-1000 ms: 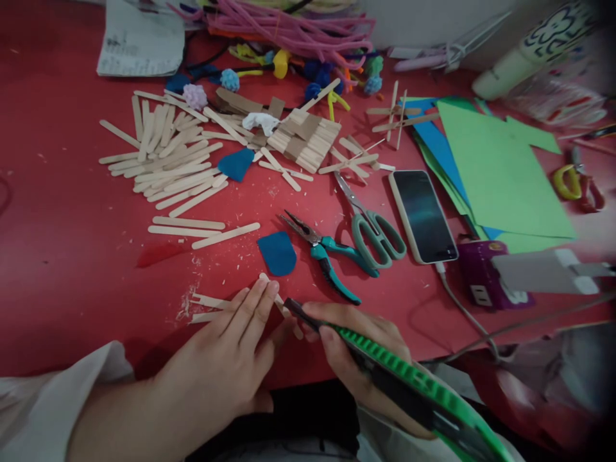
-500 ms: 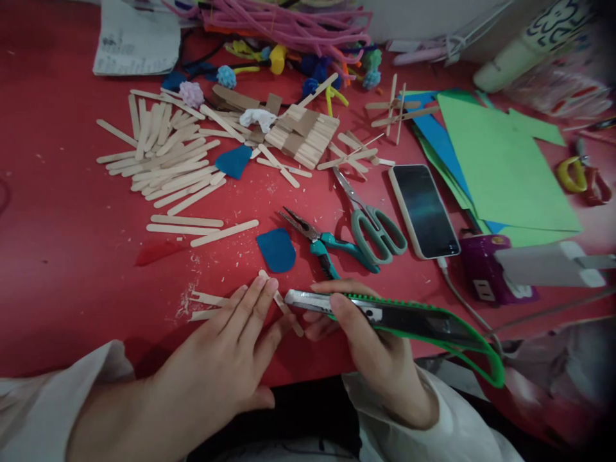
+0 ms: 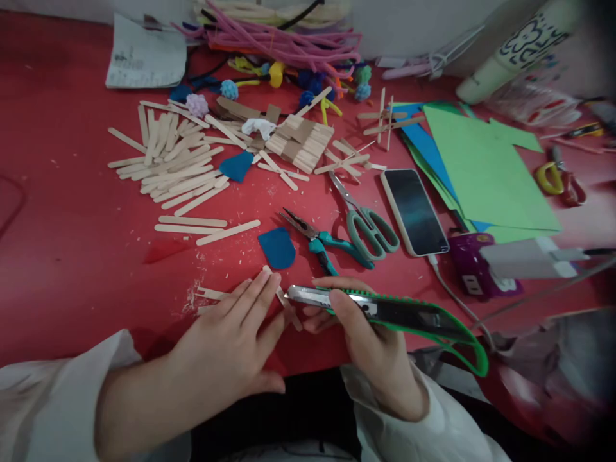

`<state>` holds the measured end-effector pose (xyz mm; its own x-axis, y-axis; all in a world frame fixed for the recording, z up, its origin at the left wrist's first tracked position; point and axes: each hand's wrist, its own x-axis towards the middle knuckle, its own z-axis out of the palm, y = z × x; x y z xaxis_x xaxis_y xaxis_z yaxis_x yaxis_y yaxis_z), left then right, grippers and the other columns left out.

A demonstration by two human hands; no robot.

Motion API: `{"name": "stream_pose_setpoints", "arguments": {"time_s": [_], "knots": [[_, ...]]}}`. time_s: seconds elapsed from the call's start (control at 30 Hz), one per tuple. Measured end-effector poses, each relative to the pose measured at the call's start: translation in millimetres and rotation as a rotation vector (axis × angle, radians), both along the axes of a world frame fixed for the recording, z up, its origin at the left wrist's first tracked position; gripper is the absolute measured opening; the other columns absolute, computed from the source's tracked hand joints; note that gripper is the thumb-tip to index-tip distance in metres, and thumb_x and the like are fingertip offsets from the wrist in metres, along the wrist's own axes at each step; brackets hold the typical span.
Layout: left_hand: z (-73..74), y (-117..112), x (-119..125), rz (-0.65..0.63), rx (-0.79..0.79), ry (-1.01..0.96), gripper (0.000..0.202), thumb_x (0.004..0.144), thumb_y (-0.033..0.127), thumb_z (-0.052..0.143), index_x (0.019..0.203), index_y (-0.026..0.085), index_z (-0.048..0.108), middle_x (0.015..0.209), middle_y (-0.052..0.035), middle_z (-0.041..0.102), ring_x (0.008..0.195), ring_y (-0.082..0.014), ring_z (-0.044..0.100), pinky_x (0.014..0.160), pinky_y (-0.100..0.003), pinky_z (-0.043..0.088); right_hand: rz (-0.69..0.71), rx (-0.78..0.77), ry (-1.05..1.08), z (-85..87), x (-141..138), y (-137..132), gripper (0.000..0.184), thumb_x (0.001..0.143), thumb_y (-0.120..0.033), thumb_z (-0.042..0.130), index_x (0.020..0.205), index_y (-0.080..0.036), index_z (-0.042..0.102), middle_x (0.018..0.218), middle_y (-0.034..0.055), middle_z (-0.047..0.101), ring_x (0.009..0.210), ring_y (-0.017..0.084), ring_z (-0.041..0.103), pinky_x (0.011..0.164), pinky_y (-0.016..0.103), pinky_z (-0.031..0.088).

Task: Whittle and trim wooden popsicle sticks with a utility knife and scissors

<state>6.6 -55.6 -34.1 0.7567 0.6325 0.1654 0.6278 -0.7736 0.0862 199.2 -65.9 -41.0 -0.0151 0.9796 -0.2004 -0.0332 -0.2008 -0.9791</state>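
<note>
My left hand lies flat, fingers stretched, pressing a wooden craft stick onto the red table near its front edge. My right hand is closed round a green utility knife. The knife lies almost level, its metal blade tip pointing left and meeting the stick just right of my left fingertips. Short cut pieces of stick and wood shavings lie left of my left hand.
Beyond my hands lie a blue felt piece, teal pliers, green scissors and a phone on a cable. A heap of craft sticks, pipe cleaners and green paper fill the back.
My right hand has turned the knife from pointing steeply toward me to lying level, blade tip at the stick. My left hand has stayed pressed on the stick.
</note>
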Motion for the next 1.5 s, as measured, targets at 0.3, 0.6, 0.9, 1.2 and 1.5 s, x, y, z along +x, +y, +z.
{"name": "stream_pose_setpoints", "arguments": {"time_s": [0.3,0.6,0.9,1.2,1.5], "knots": [[15.8,22,-6,0.248,-0.272,-0.332,0.023,0.087,0.035,0.046,0.072,0.018,0.051,0.082,-0.0061,0.062,0.077,-0.0173,0.060,0.066,-0.029,0.050,-0.119,0.095,0.029,-1.0,-4,-7,0.018,0.091,-0.032,0.050,0.100,-0.021,0.060,0.073,0.0004,0.071,0.057,0.015,0.069,0.052,0.026,0.060],[31.5,22,16,0.365,-1.252,-0.828,0.032,0.082,0.035,0.055,0.108,0.018,0.050,0.103,-0.0097,0.069,0.089,-0.0183,0.067,0.079,-0.033,0.053,-0.242,0.343,-0.060,9.6,-12,-10,0.022,0.091,-0.037,0.046,0.100,-0.024,0.062,0.078,0.0026,0.073,0.057,0.017,0.070,0.052,0.028,0.060],[30.3,35,16,0.462,-0.379,-0.094,0.033,0.083,0.048,0.049,0.077,0.017,0.057,0.077,-0.0073,0.064,0.076,-0.0248,0.063,0.065,-0.037,0.049,-0.356,0.402,-0.103,2.7,-2,-2,0.023,0.090,-0.037,0.047,0.099,-0.021,0.062,0.071,0.0005,0.072,0.054,0.015,0.068,0.052,0.026,0.056],[28.2,39,17,0.363,-0.259,0.206,0.019,0.081,0.034,0.055,0.072,0.018,0.059,0.076,-0.0042,0.061,0.070,-0.0197,0.059,0.060,-0.029,0.042,-0.285,0.403,-0.169,6.2,-2,-4,0.021,0.090,-0.032,0.047,0.099,-0.023,0.063,0.074,0.0006,0.071,0.058,0.014,0.068,0.059,0.027,0.057],[39.5,42,13,0.456,-0.461,0.038,0.014,0.082,0.023,0.046,0.071,0.019,0.054,0.072,-0.0003,0.061,0.065,-0.0156,0.058,0.058,-0.026,0.039,-0.258,0.441,-0.153,0.3,4,-1,0.021,0.090,-0.032,0.048,0.101,-0.023,0.062,0.074,0.0009,0.072,0.056,0.014,0.068,0.054,0.025,0.057]]}}
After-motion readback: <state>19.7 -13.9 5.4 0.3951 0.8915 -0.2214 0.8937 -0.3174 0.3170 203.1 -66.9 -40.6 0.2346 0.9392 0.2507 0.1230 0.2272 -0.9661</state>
